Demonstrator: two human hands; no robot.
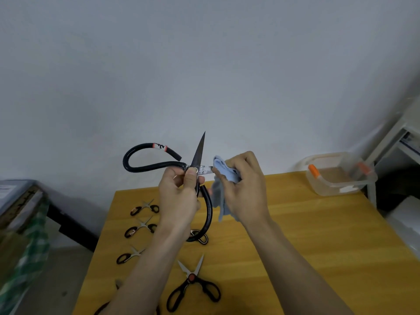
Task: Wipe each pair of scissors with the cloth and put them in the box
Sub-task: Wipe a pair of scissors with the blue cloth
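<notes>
My left hand grips a large pair of black-handled scissors at the pivot, held up above the table with the blades spread wide. One blade points up; the other points right into a light blue cloth. My right hand pinches that cloth around this blade, and the cloth's loose end hangs down below the hand. A clear plastic box with orange clips stands at the table's far right corner, and it looks empty.
On the yellow wooden table lie several smaller scissors, among them three small pairs in a column at the left and a larger black-handled pair near the front. A shelf stands at the right, a cluttered crate at the left.
</notes>
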